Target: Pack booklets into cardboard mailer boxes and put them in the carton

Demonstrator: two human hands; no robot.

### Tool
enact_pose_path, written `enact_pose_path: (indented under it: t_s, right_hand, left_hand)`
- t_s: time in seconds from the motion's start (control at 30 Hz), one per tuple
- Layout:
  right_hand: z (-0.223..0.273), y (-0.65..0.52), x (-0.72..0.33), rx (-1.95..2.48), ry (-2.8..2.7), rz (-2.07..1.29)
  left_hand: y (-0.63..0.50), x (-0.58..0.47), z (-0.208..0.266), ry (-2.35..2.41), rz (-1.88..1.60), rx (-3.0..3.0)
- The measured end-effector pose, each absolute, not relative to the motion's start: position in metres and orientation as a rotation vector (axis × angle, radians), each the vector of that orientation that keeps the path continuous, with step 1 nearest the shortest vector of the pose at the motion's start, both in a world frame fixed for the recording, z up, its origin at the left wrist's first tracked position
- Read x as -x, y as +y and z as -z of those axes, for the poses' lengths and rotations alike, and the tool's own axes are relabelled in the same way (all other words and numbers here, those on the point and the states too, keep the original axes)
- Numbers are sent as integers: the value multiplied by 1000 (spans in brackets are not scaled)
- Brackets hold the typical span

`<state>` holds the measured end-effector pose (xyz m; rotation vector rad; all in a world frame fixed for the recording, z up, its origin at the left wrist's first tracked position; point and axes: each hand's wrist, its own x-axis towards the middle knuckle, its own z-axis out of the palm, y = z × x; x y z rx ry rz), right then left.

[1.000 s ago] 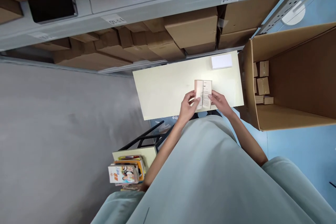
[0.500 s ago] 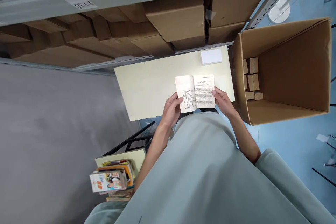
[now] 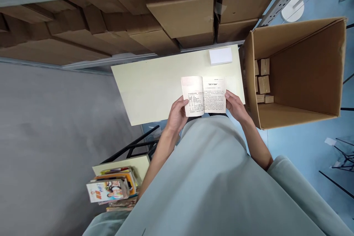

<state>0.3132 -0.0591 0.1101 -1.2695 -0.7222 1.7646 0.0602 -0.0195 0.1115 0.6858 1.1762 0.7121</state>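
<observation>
An open book with printed pages is held up between my two hands, over the near edge of a pale table. My left hand grips the left page's outer edge, its thumb lying on the paper. At the opposite edge, my right hand pinches the right page side between thumb and fingers. Small text covers most of the right page, while the left page carries a shorter block low down. Beyond the book, a white rectangular block rests near the table's back right corner.
A large open cardboard box with several small cartons inside stands right of the table. Shelving with brown boxes runs along the back. Lower left, a pile of books and magazines sits on another pale surface above black legs.
The view has shifted slightly, so the shelf and table appear a little higher and further left. Both hands still hold the open book, which looks slightly flatter and wider.
</observation>
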Motion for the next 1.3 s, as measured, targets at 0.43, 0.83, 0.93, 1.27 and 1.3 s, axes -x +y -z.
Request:
enact_pose_path:
  t_s: [0.43,0.83,0.93,1.27,1.3]
  right_hand:
    - [-103,-57,-319,1322,-705,-1763]
    - [-93,-58,-330,1334,-581,-1758]
    - [-91,-58,-335,1357,-568,-1749]
    - [-88,-58,-344,1296,-562,-1726]
    - [-88,-58,-344,1300,-562,-1726]
  left_hand:
    - [-17,-68,-98,1171,-704,-611]
    - [-8,-86,-109,1134,-718,-466]
    - [-8,-90,-109,1134,-707,-452]
    - [-4,-101,-108,1125,-699,-439]
    - [-3,-101,-108,1125,-699,-436]
